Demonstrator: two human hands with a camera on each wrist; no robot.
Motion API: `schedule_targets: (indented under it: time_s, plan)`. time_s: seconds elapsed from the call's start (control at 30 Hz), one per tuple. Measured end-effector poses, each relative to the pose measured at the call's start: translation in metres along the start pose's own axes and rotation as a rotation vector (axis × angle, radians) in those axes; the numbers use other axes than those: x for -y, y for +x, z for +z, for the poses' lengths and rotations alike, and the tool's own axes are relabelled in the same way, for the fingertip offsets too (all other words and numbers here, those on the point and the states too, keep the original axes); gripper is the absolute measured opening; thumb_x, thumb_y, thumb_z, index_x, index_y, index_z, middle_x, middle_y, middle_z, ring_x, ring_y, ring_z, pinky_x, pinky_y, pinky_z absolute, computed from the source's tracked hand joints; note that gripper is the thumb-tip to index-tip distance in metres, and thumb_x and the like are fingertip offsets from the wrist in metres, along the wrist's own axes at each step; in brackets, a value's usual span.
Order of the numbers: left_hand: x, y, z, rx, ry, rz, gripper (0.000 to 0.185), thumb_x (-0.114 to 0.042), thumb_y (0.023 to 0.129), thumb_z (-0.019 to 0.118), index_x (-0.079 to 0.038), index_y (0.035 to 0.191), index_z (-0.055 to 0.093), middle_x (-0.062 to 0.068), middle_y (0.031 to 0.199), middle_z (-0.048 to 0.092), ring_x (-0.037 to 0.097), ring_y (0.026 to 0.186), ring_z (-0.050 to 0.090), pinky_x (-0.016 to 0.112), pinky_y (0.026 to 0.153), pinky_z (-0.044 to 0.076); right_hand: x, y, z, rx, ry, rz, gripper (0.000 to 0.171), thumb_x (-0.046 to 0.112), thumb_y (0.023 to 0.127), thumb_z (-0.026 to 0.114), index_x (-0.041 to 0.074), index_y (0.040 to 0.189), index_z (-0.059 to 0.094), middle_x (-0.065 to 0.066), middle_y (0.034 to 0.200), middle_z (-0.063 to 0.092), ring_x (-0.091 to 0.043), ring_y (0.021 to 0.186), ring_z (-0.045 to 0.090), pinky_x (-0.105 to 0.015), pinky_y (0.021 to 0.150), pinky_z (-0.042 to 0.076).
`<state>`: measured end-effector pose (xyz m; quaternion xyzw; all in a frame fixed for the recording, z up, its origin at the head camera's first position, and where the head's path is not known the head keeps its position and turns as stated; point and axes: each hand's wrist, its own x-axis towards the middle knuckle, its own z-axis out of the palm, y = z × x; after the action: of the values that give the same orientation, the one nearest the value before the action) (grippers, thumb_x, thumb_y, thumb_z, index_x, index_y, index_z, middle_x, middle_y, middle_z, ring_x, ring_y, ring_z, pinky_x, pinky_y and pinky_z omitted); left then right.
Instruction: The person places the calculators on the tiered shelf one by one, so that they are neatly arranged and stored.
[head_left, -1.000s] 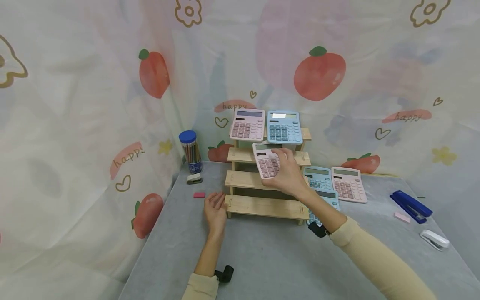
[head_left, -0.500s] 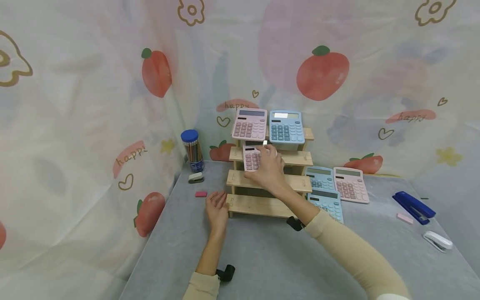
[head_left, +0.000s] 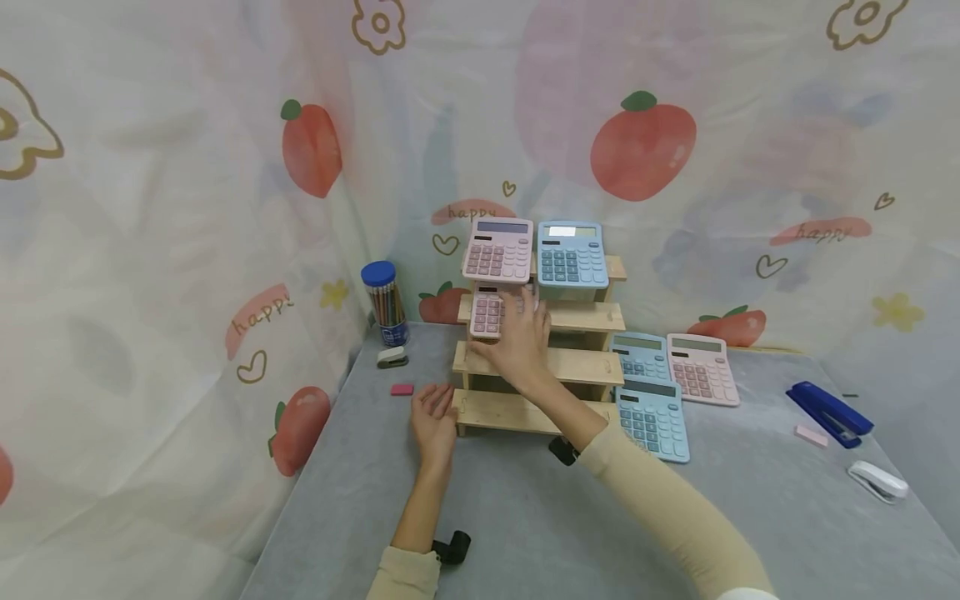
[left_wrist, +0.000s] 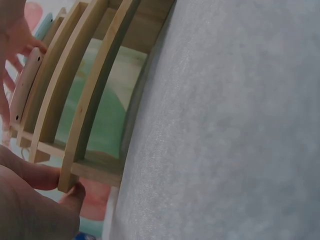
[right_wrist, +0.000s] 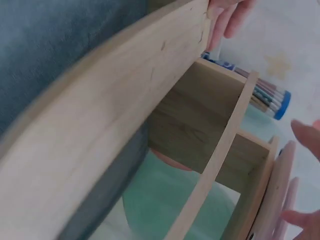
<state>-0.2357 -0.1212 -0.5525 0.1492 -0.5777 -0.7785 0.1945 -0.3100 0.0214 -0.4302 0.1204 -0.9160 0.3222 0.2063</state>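
Observation:
A stepped wooden rack (head_left: 577,365) stands on the grey table. Its top step carries a pink calculator (head_left: 498,248) and a blue calculator (head_left: 572,254). My right hand (head_left: 519,342) holds another pink calculator (head_left: 484,313) leaning at the left end of the second step, fingers spread over its right part. That calculator's edge (right_wrist: 275,200) shows in the right wrist view, and its thin side (left_wrist: 24,87) in the left wrist view. My left hand (head_left: 433,421) rests relaxed on the table, fingers touching the bottom step's left end (left_wrist: 69,182).
Three calculators lie right of the rack: blue (head_left: 636,354), pink (head_left: 701,369), blue (head_left: 654,419). Far right are a blue stapler (head_left: 827,412), a white stapler (head_left: 873,479) and a pink eraser (head_left: 812,435). A pencil tub (head_left: 382,304), small stapler (head_left: 390,357) and eraser (head_left: 401,388) sit left.
My right hand has carried the pink calculator leftward, from in front of the rack's middle to the left end of the second step. The left hand has stayed put.

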Motion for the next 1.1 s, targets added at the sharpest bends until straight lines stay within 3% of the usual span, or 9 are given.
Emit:
schedule_targets:
  time_s: [0.07, 0.13, 0.23, 0.4, 0.6, 0.83, 0.93, 1.1]
  plan:
    - [-0.001, 0.0, 0.0, -0.002, 0.011, -0.002, 0.055, 0.027, 0.088, 0.055, 0.009, 0.139, 0.043, 0.029, 0.139, 0.059, 0.04, 0.132, 0.059, 0.03, 0.091, 0.059, -0.003, -0.005, -0.005, 0.023, 0.016, 0.007, 0.105, 0.049, 0.071, 0.096, 0.01, 0.154, 0.044, -0.021, 0.167, 0.024, -0.053, 0.154, 0.013, -0.066, 0.125, 0.011]
    - [-0.001, -0.001, 0.001, -0.002, 0.016, -0.005, 0.054, 0.027, 0.089, 0.054, 0.009, 0.139, 0.044, 0.028, 0.14, 0.059, 0.04, 0.132, 0.059, 0.03, 0.092, 0.059, -0.007, -0.013, -0.013, 0.036, 0.024, 0.017, 0.103, 0.049, 0.073, 0.095, 0.01, 0.154, 0.045, -0.021, 0.168, 0.024, -0.049, 0.156, 0.012, -0.065, 0.126, 0.01]
    - [0.0, -0.002, 0.002, -0.003, 0.017, -0.005, 0.054, 0.027, 0.088, 0.054, 0.009, 0.139, 0.045, 0.028, 0.14, 0.059, 0.04, 0.132, 0.059, 0.03, 0.091, 0.058, -0.015, -0.027, -0.028, 0.039, 0.02, 0.035, 0.097, 0.049, 0.075, 0.093, 0.009, 0.151, 0.048, -0.019, 0.166, 0.03, -0.044, 0.156, 0.02, -0.063, 0.125, 0.02]
    - [0.0, -0.002, 0.002, -0.01, 0.027, 0.005, 0.057, 0.028, 0.087, 0.053, 0.009, 0.14, 0.045, 0.028, 0.139, 0.06, 0.04, 0.132, 0.059, 0.027, 0.09, 0.058, -0.029, -0.049, -0.053, 0.028, 0.058, 0.042, 0.086, 0.045, 0.078, 0.092, 0.008, 0.146, 0.055, -0.018, 0.162, 0.036, -0.044, 0.147, 0.037, -0.064, 0.112, 0.042]
    - [0.001, -0.002, 0.001, 0.001, 0.042, 0.013, 0.056, 0.027, 0.088, 0.054, 0.01, 0.141, 0.044, 0.028, 0.14, 0.06, 0.04, 0.132, 0.06, 0.028, 0.093, 0.057, -0.054, -0.076, -0.075, 0.029, 0.065, 0.064, 0.073, 0.041, 0.085, 0.086, 0.008, 0.143, 0.057, -0.016, 0.161, 0.037, -0.046, 0.137, 0.048, -0.065, 0.102, 0.048]
    - [0.001, 0.001, -0.002, -0.02, 0.031, 0.021, 0.056, 0.028, 0.087, 0.054, 0.009, 0.139, 0.046, 0.029, 0.139, 0.06, 0.041, 0.132, 0.059, 0.026, 0.091, 0.058, -0.087, -0.101, -0.093, -0.119, 0.063, 0.074, 0.058, 0.024, 0.084, 0.088, 0.003, 0.133, 0.065, -0.02, 0.151, 0.05, -0.047, 0.119, 0.061, -0.061, 0.089, 0.054]
    - [0.0, 0.001, -0.001, -0.011, 0.039, 0.024, 0.055, 0.027, 0.088, 0.054, 0.01, 0.139, 0.045, 0.029, 0.14, 0.06, 0.04, 0.133, 0.059, 0.027, 0.095, 0.057, -0.105, -0.11, -0.1, -0.174, 0.058, 0.102, 0.056, 0.019, 0.083, 0.088, 0.001, 0.131, 0.066, -0.021, 0.149, 0.052, -0.048, 0.122, 0.059, -0.064, 0.092, 0.052]
    - [0.0, -0.003, 0.001, 0.007, 0.052, 0.018, 0.054, 0.026, 0.09, 0.054, 0.009, 0.141, 0.044, 0.029, 0.142, 0.058, 0.04, 0.134, 0.057, 0.036, 0.102, 0.056, -0.135, -0.127, -0.111, -0.194, 0.023, 0.2, 0.056, 0.015, 0.082, 0.087, 0.0, 0.131, 0.066, -0.024, 0.147, 0.052, -0.05, 0.131, 0.052, -0.069, 0.1, 0.046]
